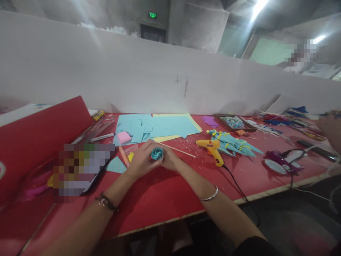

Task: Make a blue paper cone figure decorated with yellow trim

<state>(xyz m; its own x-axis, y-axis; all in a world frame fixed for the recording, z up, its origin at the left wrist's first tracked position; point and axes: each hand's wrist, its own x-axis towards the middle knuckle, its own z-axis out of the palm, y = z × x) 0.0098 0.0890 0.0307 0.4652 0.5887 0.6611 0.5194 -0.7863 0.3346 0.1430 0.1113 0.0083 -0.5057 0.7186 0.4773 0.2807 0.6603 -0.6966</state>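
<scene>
One teal paper roll is clamped between my left grip and my right grip: the left curls round one side, the right round the other, fingers folded close against it. I have it above the red bench, on my side of the light-blue paper sheets and left of the yellow glue gun. Beyond the white partition, a green exit sign reads "EXIT" below characters too blurred for me to make out; the marking on the glue gun is too small to read. The roll's end, a swirl of curled folds, faces up toward my eyes, and its long axis seems to run down from there into my grip, which hides the rest.
</scene>
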